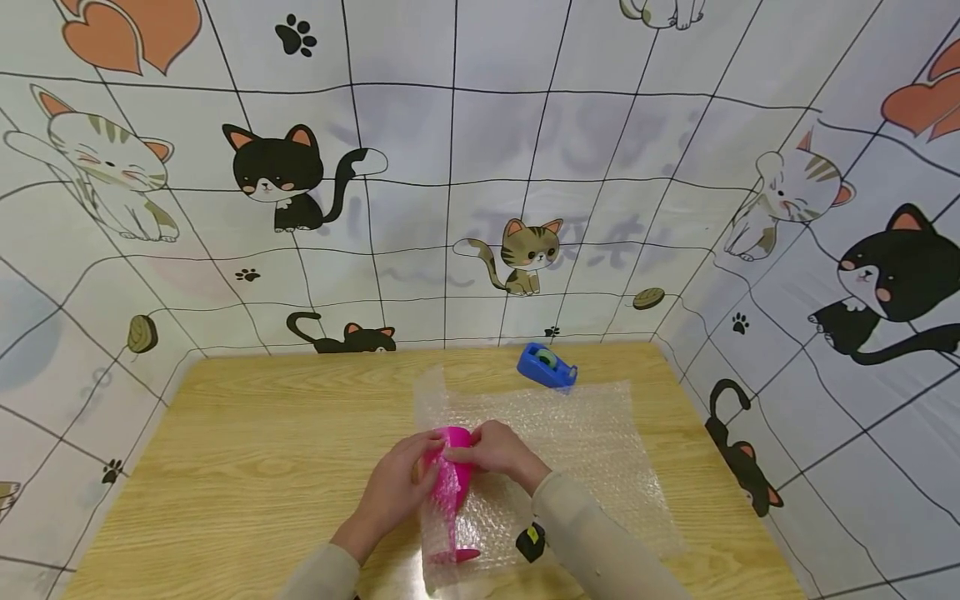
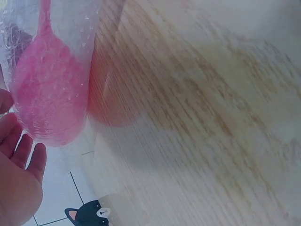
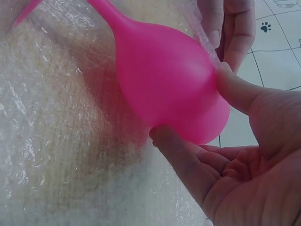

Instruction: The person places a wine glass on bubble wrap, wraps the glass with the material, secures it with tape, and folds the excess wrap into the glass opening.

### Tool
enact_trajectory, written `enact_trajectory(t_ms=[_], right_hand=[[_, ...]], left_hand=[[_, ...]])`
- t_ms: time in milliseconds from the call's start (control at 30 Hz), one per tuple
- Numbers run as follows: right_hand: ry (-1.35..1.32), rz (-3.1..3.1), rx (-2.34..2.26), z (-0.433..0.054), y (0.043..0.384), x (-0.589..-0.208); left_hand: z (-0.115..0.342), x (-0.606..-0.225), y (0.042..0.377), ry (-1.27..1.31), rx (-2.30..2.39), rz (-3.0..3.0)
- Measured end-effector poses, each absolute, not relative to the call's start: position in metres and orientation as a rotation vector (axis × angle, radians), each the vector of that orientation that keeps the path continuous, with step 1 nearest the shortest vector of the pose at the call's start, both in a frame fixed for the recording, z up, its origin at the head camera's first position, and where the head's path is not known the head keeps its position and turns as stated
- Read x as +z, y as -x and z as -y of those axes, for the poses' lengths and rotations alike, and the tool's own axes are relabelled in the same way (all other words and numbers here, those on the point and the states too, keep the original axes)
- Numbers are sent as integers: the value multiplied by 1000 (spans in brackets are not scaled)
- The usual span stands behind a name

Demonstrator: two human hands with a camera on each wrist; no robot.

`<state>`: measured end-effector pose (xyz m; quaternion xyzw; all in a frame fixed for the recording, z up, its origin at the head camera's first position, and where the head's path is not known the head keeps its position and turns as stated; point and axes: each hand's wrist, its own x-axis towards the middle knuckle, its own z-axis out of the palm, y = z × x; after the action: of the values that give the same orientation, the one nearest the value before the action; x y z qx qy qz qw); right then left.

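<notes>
A bright pink wine glass (image 1: 462, 483) lies on its side on a sheet of bubble wrap (image 1: 585, 450), its rim toward the wall and its foot (image 1: 468, 554) toward the person. The wrap's left edge is folded over part of the bowl, as the left wrist view shows. My right hand (image 1: 504, 450) grips the bowl near the rim, thumb on one side and a finger on the other; in the right wrist view the pink bowl (image 3: 164, 75) shows bare between them. At the bowl's left side, my left hand (image 1: 393, 483) holds the folded wrap against the glass.
A blue tape dispenser (image 1: 546, 365) with a roll of tape stands behind the wrap's far edge. Close by the right sleeve is a small black block (image 1: 529, 545) with a yellow patch. Cat-printed cloth (image 1: 420, 208) hangs around the wooden table (image 1: 285, 433).
</notes>
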<state>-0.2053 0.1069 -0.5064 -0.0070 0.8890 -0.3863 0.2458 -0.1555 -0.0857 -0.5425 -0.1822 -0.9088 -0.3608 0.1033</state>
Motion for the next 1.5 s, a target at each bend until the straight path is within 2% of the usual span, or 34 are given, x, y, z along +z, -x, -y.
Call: enact_trajectory(t_ms=[800, 1500], right_hand=[[-19, -2372, -1106, -109, 203, -513], [-39, -2287, -1191, -102, 204, -518]], left_hand=[[92, -539, 158, 672, -1151, 2756], [106, -544, 158, 502, -1076, 2687]])
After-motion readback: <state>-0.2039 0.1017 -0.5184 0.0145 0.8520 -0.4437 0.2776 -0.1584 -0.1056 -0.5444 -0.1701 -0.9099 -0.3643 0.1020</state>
